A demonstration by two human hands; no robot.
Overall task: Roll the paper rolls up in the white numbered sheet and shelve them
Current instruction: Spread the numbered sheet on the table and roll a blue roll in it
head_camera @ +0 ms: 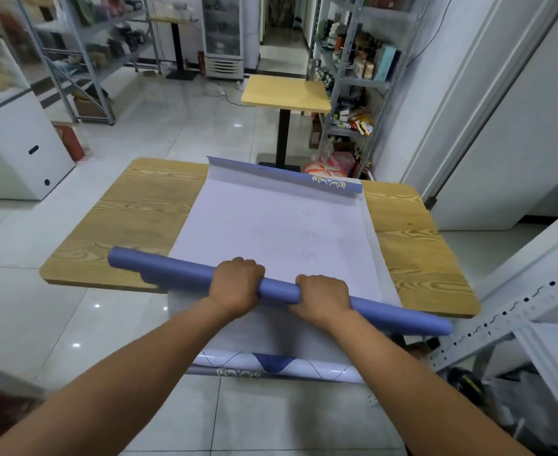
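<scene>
- two hands hold one blue paper roll [172,263]: the left hand [236,281] and right hand [323,296] both curl over its middle, knuckles up, close together.
- the roll's long axis runs from mid left to lower right of the frame, crosswise to the white numbered sheet [271,218], and both its ends stick out past the sheet's sides.
- the sheet stretches away over the wooden table [139,205] toward the upper middle, where its far curled end [284,174] lifts; its near end hangs off below the hands at bottom centre.
- wrapping likely means turning the roll away toward that curl; both hands are equally near, so keeping it square matters.
- metal shelving [346,60] at upper right holds boxes and bottles; free space cannot be told.
</scene>
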